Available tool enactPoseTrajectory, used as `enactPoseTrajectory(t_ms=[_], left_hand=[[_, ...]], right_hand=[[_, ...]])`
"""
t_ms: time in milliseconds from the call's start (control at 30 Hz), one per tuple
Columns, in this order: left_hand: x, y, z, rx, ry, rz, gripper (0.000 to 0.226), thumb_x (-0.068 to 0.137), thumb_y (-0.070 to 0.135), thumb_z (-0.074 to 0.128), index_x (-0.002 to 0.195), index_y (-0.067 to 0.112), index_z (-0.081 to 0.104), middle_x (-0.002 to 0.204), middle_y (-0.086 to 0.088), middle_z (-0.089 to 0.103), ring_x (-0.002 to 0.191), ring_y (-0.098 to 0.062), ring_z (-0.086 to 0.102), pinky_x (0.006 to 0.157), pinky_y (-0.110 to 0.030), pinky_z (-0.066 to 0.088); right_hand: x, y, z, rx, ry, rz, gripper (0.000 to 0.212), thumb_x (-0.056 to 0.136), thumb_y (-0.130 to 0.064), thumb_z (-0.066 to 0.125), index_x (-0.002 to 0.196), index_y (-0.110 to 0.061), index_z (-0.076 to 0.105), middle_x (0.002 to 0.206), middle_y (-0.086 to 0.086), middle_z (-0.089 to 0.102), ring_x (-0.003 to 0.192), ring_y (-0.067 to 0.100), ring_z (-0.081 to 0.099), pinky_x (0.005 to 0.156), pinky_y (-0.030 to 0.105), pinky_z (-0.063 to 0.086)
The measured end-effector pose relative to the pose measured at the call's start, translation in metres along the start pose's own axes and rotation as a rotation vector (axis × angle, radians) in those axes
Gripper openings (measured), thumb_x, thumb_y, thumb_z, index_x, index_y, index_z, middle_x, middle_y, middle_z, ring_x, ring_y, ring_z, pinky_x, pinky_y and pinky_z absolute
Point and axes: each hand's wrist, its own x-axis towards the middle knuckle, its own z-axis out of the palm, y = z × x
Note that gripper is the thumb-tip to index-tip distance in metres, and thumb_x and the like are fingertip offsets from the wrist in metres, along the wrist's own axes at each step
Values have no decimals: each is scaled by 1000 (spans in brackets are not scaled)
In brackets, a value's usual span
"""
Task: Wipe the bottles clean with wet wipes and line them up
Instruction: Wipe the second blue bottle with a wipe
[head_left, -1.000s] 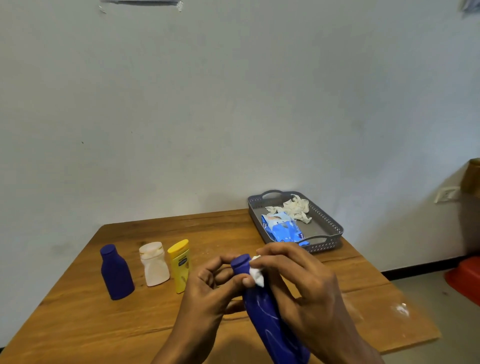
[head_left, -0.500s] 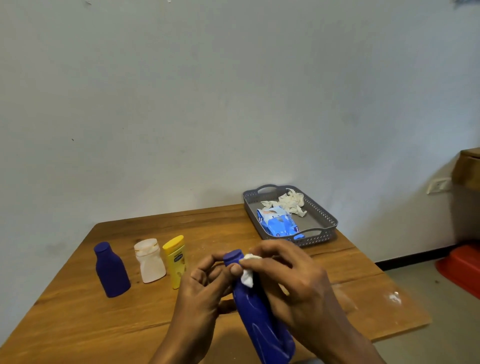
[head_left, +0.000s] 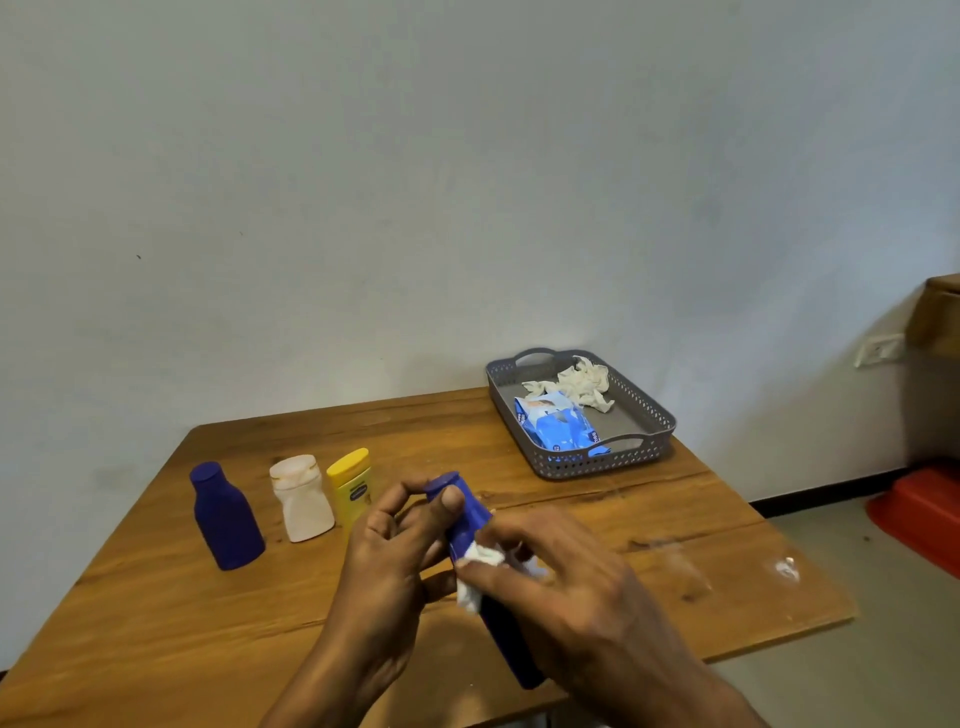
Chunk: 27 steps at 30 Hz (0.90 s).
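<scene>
Room: a plain pale wall behind a brown wooden table (head_left: 519, 452) with visible grain and a seam across the top; a white wall socket (head_left: 878, 349) and a red plastic object (head_left: 919, 514) on the floor at the right, cut off by the frame.
Head view, hands: the left hand (head_left: 384, 566) curls round the neck of a tall dark-blue plastic bottle (head_left: 467, 519), thumb against its cap, holding it tilted above the table's near side.
Head view, wipe: the right hand (head_left: 566, 587) pinches a crumpled white wet wipe (head_left: 475, 564) against the bottle's side, fingers bent round the body.
Hidden: the bottle's lower half is largely covered by the right hand; its base is hard to make out.
Row on table: a squat dark-blue plastic bottle (head_left: 226, 517), a white waisted plastic bottle (head_left: 302, 499) and a yellow flip-cap bottle (head_left: 352, 483) stand upright close together, left of the hands.
Container: a grey perforated plastic tray with handles (head_left: 649, 415) near the far right corner holds a blue wet-wipe packet (head_left: 558, 426) and crumpled used white wipes (head_left: 582, 382).
</scene>
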Motion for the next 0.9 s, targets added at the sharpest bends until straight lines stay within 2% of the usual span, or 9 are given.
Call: enactPoseTrajectory(t_ms=[133,300,433,500,567,700,800,900], left_hand=[[-3,0,6,12,-24,-3,33,77,32,65,102,12,61,94,-10,76,84,-27,74,67,-41,56],[-2,2,-4,14,77,27,38,76,37,65,104,11,63,87,-9,75,81,-27,74,58,-37,57],[0,6,-12,-58,137,24,40,79,38,61,110,13,64,97,-12,76,86,-26,74,66,-42,61],[1,8,-13,-81,129,35,39,82,37,58,113,13,63,101,-12,76,92,-29,74,70,-43,61],[2,10,-11,-109,111,36,40,84,35,55,116,13,62,104,-13,75,96,-29,72,75,-45,58],[-1,10,-7,-174,61,-6,43,85,33,51,120,9,60,110,-14,73,104,-29,70,87,-50,53],[-5,8,-3,-167,18,-35,43,88,32,48,122,7,60,112,-16,72,107,-29,69,92,-50,51],[-8,5,0,-149,-29,-79,41,91,32,46,119,7,63,112,-18,72,106,-31,68,93,-49,54]], right_hand=[[19,7,1,7,22,16,21,93,-24,62,111,-17,69,115,7,62,100,17,60,73,29,56],[4,1,12,79,25,4,20,93,-20,65,112,-15,71,113,6,63,99,16,60,76,28,55],[-25,0,18,94,37,-24,23,84,-14,77,107,-18,74,106,3,65,92,14,62,73,27,54],[-36,5,20,171,55,43,29,79,-9,78,106,-20,76,106,1,66,94,10,62,75,23,53],[-40,11,18,292,70,161,29,81,-13,71,108,-25,75,110,-7,64,100,6,63,75,21,54],[-31,14,15,589,126,380,28,83,-17,65,106,-29,76,105,-14,66,100,13,67,71,27,58],[-16,12,9,644,150,427,28,84,-20,64,106,-32,76,105,-14,67,104,14,67,74,24,57],[0,13,7,640,180,410,27,86,-9,69,106,-25,77,108,-11,68,106,14,67,78,26,58]])
